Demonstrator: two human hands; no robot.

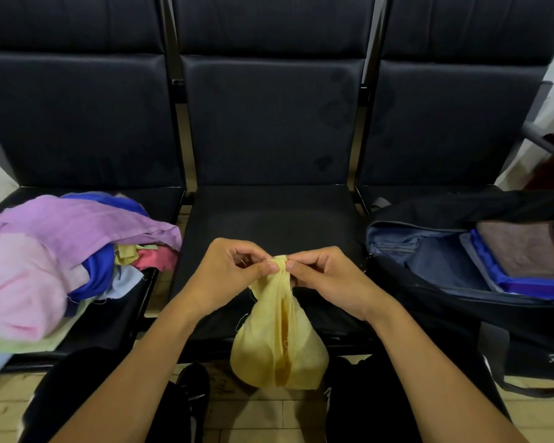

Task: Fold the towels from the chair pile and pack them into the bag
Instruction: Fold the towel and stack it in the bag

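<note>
A person sits facing a row of three dark padded chairs, seen from a camera on their head. Both hands meet in front of the middle chair (269, 225), holding up a pale yellow towel (277, 334). The left hand (234, 270) pinches the top edge of the towel between thumb and fingertips, and the right hand (323, 276) pinches the same edge just beside it, so each hand's grip is closed on the cloth. The towel hangs from this gathered top edge, bunched into soft vertical folds and widening toward a rounded lower part that dangles in front of the chair's front edge, above the person's dark shoes (194, 388). Its edges look raw, with a few loose threads showing.

On the left chair lies a loose pile of towels (61, 257): a lilac one across the top, a pale pink one in front, deep blue, light blue, red, yellow and pale green ones tangled beneath. The pile is unfolded and spills toward the chair's front edge.

On the right chair lies an open black bag (435, 260) with a grey-blue lining. Inside it, at the right, sits a stack of folded towels (522, 251), a brownish-grey one on top with blue and purple ones below. White writing on the bag's front corner is cut off by the frame edge and cannot be read.

The floor (263, 417) below is pale tile.
</note>
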